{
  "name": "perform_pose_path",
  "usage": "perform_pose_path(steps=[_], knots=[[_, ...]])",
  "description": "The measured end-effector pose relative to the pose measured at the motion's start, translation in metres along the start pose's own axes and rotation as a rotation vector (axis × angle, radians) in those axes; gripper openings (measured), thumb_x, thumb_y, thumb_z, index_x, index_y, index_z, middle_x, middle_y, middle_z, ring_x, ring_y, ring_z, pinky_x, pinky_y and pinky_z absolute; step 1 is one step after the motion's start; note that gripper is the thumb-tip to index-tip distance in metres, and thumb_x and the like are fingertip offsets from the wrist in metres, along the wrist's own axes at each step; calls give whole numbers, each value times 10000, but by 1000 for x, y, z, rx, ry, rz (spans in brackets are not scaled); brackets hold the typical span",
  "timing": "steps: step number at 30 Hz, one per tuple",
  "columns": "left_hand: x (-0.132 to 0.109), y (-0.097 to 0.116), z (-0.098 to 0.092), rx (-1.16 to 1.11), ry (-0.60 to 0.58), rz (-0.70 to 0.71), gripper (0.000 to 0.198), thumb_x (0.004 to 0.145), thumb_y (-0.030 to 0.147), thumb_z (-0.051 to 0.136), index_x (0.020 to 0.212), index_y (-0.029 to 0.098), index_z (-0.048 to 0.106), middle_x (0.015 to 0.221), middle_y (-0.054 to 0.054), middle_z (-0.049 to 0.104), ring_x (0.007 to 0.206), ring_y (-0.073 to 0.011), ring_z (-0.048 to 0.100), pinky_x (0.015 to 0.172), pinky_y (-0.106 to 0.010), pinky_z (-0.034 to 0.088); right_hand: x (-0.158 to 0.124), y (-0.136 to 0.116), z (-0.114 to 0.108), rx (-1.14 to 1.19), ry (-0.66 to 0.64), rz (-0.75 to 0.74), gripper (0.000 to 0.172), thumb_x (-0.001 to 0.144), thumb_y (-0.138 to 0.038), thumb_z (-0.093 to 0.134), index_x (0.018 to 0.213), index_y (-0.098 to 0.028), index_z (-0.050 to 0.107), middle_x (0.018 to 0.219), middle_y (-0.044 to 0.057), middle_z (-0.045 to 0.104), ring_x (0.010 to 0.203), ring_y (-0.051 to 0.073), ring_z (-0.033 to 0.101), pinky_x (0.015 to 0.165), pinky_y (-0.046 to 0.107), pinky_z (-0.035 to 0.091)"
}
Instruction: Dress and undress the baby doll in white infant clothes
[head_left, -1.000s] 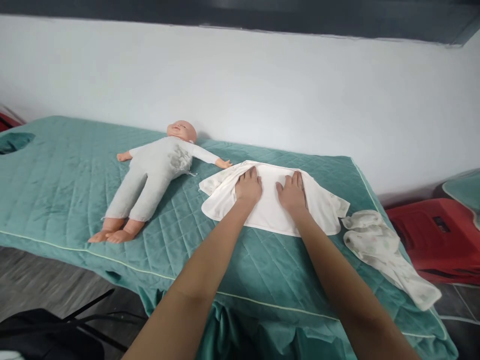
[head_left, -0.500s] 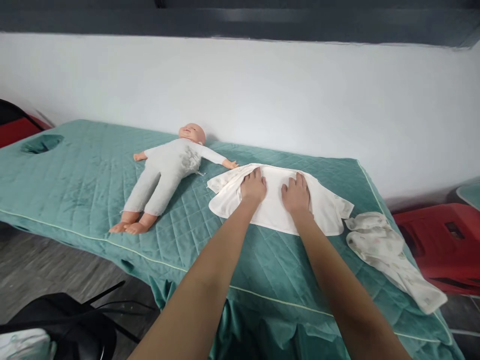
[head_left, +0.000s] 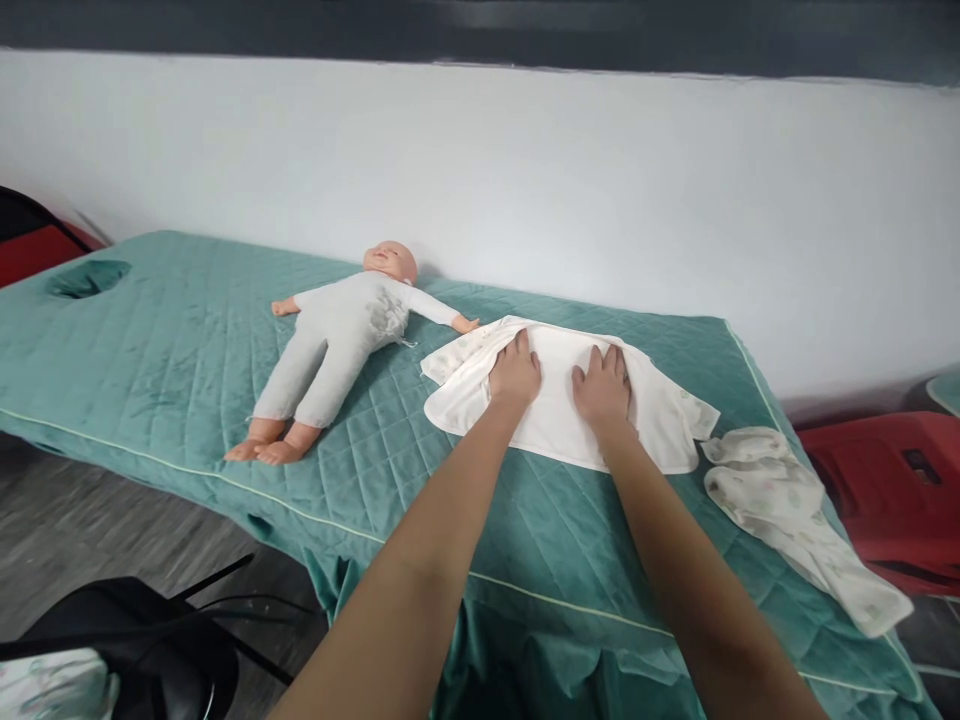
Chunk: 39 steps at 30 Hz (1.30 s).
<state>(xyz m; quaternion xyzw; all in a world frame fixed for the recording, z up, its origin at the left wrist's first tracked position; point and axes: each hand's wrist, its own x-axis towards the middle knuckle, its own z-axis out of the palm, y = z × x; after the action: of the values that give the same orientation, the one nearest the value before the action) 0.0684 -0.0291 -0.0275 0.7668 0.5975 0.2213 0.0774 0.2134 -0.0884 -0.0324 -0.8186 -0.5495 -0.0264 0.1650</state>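
A white baby shirt (head_left: 555,345) lies spread on the green quilted cover, its sleeves pointing out to either side. My left hand (head_left: 516,372) rests flat on its left part, fingers stretched toward the wall. On the right part, my right hand (head_left: 604,388) lies with its fingers spread. Left of the shirt a baby doll (head_left: 337,320) in a whitish cloth body lies on its back, one of its hands close to the shirt's left sleeve. Patterned baby trousers (head_left: 787,510) lie to the right of the shirt, near the bed's right edge.
The massage bed (head_left: 187,340) has a face hole (head_left: 88,279) at its left end and stands along a white wall (head_left: 480,170). A red chair (head_left: 892,490) is at the right. At lower left, a black chair (head_left: 127,630) has patterned cloth (head_left: 56,685) on it.
The view has shifted slightly, so the things on the bed appear a little farther right. Both hands stay on the shirt, the right hand's fingers somewhat more spread.
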Motion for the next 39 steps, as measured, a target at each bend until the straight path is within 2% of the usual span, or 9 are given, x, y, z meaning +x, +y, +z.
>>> perform_pose_path(steps=[11,16,19,23,28,32,34,37,39], knots=[[4,3,-1,16,-110,-65,514,1004,355,335,1436,103,458,1385,-186,603,1236,-308,600,1065,-426,467,5,-1,2,-68,-118,-6,649,1017,-429,277,1538,-49,350,1596,268,303,1491,371,277,1167,494,306],[-2,7,1,72,-59,-6,543,1010,321,298,1458,50,442,1419,-204,577,1306,-307,545,1111,-433,418,3,-6,1,-147,-130,-16,661,1020,-416,276,1548,-22,325,1582,310,301,1476,406,297,1142,544,321],[-15,9,4,131,-37,75,585,1018,323,255,1484,7,414,1537,-210,458,1435,-306,408,1203,-454,297,-1,-8,1,-190,-57,-92,652,1022,-394,277,1494,42,389,1544,346,343,1464,404,324,1163,527,287],[-40,8,1,128,-78,122,637,1023,391,236,1495,0,411,1612,-198,340,1525,-306,258,1267,-485,150,-10,-8,3,-147,-49,-367,601,1038,-353,244,1457,23,452,1573,269,356,1502,332,281,1205,469,234],[-86,1,-17,39,-99,202,584,1022,358,274,1480,43,452,1608,-182,355,1525,-303,275,1260,-507,195,-32,-7,2,-114,-142,-418,639,1046,-408,271,1527,5,348,1616,243,281,1522,321,240,1210,472,238],[-120,-22,-39,-103,-103,397,481,1012,348,361,1418,156,536,1543,-125,480,1485,-233,368,1242,-454,287,-61,-6,-2,-99,-130,-462,640,1036,-440,320,1532,-36,354,1621,238,271,1524,331,237,1203,503,249],[-126,-44,-51,-228,-41,406,416,1009,317,388,1370,224,571,1496,-78,541,1449,-186,419,1220,-401,339,-75,-5,-5,-55,-143,-517,644,1033,-455,330,1529,-46,359,1628,235,255,1533,329,212,1207,510,244],[-117,-86,-66,-364,209,155,364,983,289,449,1312,228,591,1412,-99,596,1371,-216,497,1187,-422,381,-86,-5,-12,78,-215,-576,638,1016,-465,379,1506,-57,398,1630,223,265,1539,313,196,1223,503,235],[-103,-113,-72,-465,332,-81,390,936,311,541,1308,197,576,1364,-138,607,1310,-261,540,1134,-447,428,-85,-9,-15,223,-268,-554,617,986,-442,448,1496,-97,419,1610,195,333,1521,283,258,1228,479,253]])
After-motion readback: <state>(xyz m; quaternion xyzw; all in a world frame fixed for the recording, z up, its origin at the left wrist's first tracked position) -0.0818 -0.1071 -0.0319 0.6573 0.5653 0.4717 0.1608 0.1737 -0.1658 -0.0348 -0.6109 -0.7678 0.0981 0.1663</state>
